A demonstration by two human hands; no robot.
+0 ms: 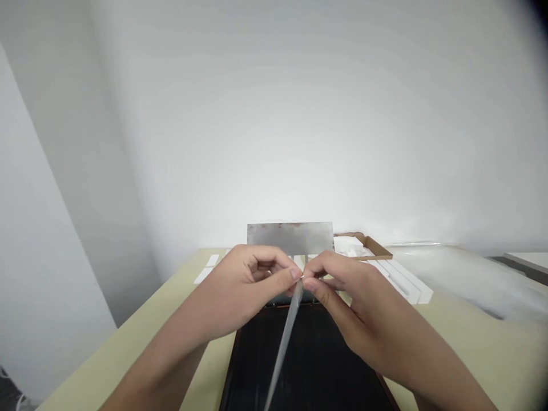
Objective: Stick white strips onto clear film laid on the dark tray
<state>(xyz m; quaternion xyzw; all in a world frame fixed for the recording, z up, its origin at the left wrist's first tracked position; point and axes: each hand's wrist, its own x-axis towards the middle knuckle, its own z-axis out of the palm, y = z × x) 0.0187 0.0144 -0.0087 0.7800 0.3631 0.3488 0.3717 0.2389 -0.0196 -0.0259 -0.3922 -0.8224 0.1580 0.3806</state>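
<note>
A narrow, pale translucent strip (pixel 284 346) hangs from my fingertips toward the bottom of the view; it could be a thin sheet or bag seen edge-on. My left hand (pixel 248 283) pinches its top end between thumb and forefinger. Close beside it, my right hand (pixel 357 297) is closed in a pinch at the same end. Both sets of fingertips almost touch. Beneath the hands lies a long black panel or tray (pixel 317 365) with a thin brownish edge. Behind them stands a grey metal plate (pixel 291 237), its lower part hidden by my fingers.
An open cardboard box (pixel 379 249) with white pieces inside sits at the back right, near white blocks (pixel 406 282). Clear plastic sheeting (pixel 475 279) spreads farther right. Small white pieces (pixel 206 271) lie at the left on the pale yellow table (pixel 141 337). A white wall rises behind.
</note>
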